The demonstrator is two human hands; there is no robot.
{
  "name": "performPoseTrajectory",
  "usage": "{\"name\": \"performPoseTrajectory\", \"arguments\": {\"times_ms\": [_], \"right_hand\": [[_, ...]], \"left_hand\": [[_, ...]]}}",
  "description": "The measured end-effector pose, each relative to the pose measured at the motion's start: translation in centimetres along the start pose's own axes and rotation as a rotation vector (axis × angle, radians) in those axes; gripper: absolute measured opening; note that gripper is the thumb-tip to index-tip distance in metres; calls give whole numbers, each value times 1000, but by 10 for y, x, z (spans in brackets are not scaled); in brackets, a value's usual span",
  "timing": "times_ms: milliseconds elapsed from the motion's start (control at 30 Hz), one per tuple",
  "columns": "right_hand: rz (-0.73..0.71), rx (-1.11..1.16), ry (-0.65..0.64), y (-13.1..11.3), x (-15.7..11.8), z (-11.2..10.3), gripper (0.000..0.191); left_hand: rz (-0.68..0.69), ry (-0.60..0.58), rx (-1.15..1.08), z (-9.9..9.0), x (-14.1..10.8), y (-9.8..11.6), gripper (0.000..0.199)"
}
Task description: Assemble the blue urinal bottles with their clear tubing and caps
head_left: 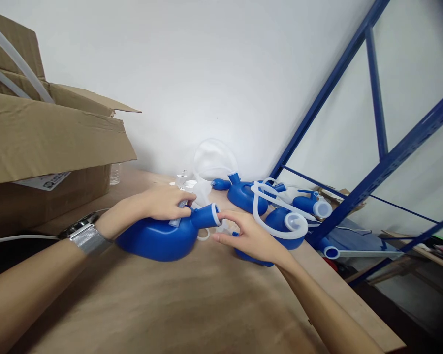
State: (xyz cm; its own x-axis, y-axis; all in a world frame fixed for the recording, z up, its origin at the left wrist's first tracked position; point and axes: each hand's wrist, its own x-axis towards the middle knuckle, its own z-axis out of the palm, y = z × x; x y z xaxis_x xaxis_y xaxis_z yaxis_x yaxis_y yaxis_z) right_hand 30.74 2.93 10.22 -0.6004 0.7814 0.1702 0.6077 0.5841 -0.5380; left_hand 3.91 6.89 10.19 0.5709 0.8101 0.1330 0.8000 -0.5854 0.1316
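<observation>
The blue bottle lies on the wooden tabletop, in front of the person and slightly left of centre. Its long axis runs roughly left to right across the view, with the rounded body at the left end. The neck points right and slightly upward, directing the white-rimmed mouth toward the right hand. The left hand is curled closed over the upper side of the bottle, gripping it from above; a clear ribbed piece shows beneath its fingers. The right hand is partly open, thumb and index finger parted, the index fingertip at the rim of the mouth; whether it enters the opening cannot be determined. Behind, a second blue bottle stands near white tubing. A cardboard box is located at left.
</observation>
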Motion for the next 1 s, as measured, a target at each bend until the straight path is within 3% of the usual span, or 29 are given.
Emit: {"name": "performPoseTrajectory", "arguments": {"times_ms": [133,500,633,833,1000], "right_hand": [[44,163,79,-3,10,7,22],[133,214,35,-17,25,1,35],[147,339,61,-11,30,5,41],[138,555,64,2,31,16,17],[143,582,97,0,30,19,15]], "left_hand": [[-23,-3,-3,0,1,1,26],[11,16,5,3,2,-4,24],[27,34,-13,5,2,-5,24],[32,38,-22,5,1,-6,24],[43,50,-8,5,2,-7,23]]}}
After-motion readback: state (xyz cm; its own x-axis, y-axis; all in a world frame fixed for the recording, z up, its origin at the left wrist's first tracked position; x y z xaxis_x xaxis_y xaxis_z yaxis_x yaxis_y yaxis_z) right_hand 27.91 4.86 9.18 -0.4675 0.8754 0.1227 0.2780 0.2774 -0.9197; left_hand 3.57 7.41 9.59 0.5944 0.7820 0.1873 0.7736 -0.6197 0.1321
